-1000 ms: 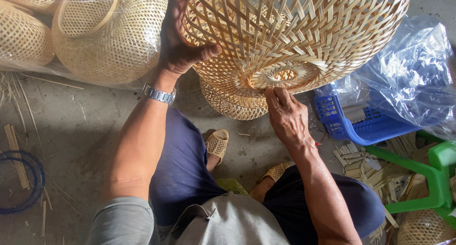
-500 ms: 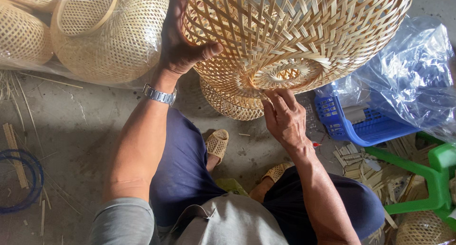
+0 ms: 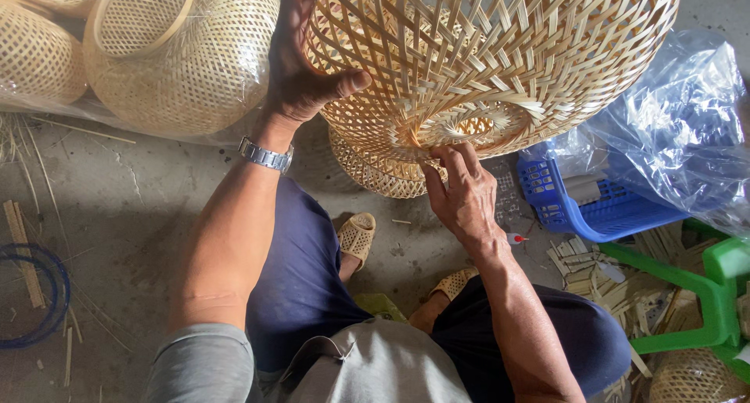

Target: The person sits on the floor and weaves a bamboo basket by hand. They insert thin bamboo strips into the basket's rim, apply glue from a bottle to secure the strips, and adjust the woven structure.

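Observation:
A large open-weave bamboo basket (image 3: 500, 51) hangs in front of me, its woven end ring facing down. My left hand (image 3: 301, 75), a metal watch on the wrist, grips the basket's left side with the thumb pressed on the weave. My right hand (image 3: 461, 188) touches the basket from below, its fingertips on the strips at the edge of the ring. A smaller woven basket (image 3: 375, 172) sits on the floor just behind and under the big one.
Several finished woven baskets (image 3: 180, 59) lie wrapped in clear plastic at top left. A blue plastic crate (image 3: 582, 208) under a clear bag, a green plastic stool (image 3: 703, 294), bamboo strips (image 3: 594, 270) and a blue wire coil (image 3: 35, 294) lie on the concrete floor.
My right hand has shifted slightly along the ring's edge, its fingers working on the strips. The basket has turned a little; my left hand keeps its grip.

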